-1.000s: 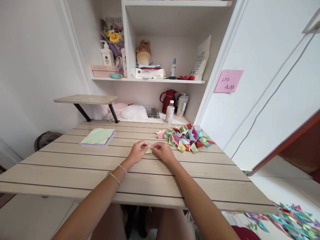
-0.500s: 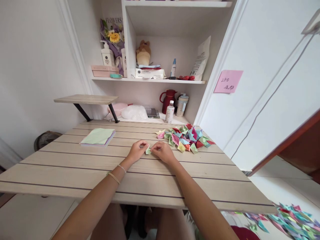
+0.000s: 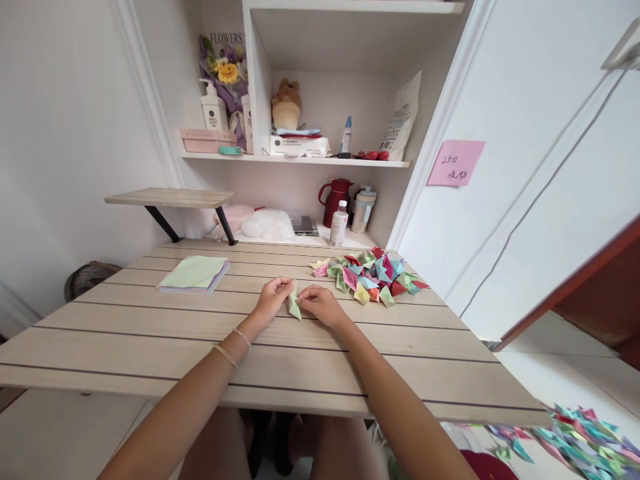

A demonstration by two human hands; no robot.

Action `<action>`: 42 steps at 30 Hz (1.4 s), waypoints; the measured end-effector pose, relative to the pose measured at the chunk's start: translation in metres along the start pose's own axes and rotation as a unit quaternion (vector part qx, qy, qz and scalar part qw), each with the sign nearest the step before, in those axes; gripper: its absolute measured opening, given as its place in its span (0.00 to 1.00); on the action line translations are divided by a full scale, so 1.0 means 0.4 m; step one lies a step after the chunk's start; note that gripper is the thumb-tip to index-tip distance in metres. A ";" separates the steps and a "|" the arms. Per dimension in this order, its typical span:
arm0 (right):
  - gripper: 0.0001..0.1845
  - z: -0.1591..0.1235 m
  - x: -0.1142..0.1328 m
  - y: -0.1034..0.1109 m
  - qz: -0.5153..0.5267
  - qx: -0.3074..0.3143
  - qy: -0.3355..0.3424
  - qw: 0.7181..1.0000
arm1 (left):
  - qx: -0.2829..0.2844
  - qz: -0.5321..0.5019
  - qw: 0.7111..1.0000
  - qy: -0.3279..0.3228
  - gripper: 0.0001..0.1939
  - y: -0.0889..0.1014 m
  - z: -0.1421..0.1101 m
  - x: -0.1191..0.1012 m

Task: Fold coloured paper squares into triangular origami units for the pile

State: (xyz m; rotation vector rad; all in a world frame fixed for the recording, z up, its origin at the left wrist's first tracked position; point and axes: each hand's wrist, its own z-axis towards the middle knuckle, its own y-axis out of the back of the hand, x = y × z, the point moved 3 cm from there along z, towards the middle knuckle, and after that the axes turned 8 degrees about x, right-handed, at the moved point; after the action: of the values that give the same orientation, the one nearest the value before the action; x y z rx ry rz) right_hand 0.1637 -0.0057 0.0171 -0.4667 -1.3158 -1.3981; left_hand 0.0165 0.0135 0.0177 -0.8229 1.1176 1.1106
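A small pale green folded paper point(image 3: 295, 305) stands on edge between my two hands, just above or on the wooden table point(image 3: 200, 340). My left hand point(image 3: 274, 297) pinches its upper left side with thumb and fingers. My right hand point(image 3: 320, 303) is closed on its right side, fingertips against the paper. Close to the right hand lies a heap of folded paper boats point(image 3: 370, 275) in several colours. Over to the left rests a stack of square paper sheets point(image 3: 194, 275) with a pale green one on top.
Behind the table stand a plastic bottle point(image 3: 339, 225), a red jug point(image 3: 334, 201) and a pale tumbler point(image 3: 364, 211). A small raised shelf point(image 3: 170, 197) is at the back left. More folded papers point(image 3: 590, 440) lie below the table on the right.
The green paper has turned from lying low and wide to standing upright, with more of it showing between my fingers. The heap and the stack stay where they were.
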 end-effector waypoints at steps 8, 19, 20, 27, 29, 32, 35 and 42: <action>0.09 0.007 -0.014 0.023 0.009 -0.089 0.000 0.996 | 0.027 -0.115 0.990 0.072 0.19 0.008 -0.005 0.001; 0.08 0.002 -0.007 0.014 0.029 -0.072 -0.012 0.997 | 0.055 -0.077 0.990 0.100 0.14 0.001 -0.007 0.017; 0.09 0.003 -0.011 0.013 0.050 -0.079 -0.021 0.995 | 0.049 -0.081 0.991 0.095 0.14 0.005 -0.006 0.016; 0.18 0.000 -0.002 -0.013 0.093 -0.025 -0.001 0.995 | -0.010 -0.150 0.987 0.061 0.12 0.028 0.002 0.015; 0.18 -0.002 0.006 -0.015 0.064 -0.034 0.026 0.997 | -0.010 -0.170 0.984 0.060 0.13 0.030 0.003 0.017; 0.16 -0.005 0.013 -0.010 0.006 -0.058 0.043 0.997 | -0.001 -0.191 0.980 0.062 0.15 0.029 0.002 0.019; 0.15 -0.006 0.017 -0.004 -0.044 -0.066 0.054 0.995 | 0.032 -0.196 0.978 0.059 0.17 0.020 0.001 0.017; 0.10 -0.007 0.020 0.024 -0.112 -0.129 0.070 0.983 | 0.029 0.082 0.995 0.042 0.20 0.053 0.004 -0.011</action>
State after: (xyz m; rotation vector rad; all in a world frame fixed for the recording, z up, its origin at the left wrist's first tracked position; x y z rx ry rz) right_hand 0.1707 -0.0093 0.0271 -0.3906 -1.1032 -1.7695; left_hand -0.0038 0.0195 0.0228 -0.7491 1.3001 1.1824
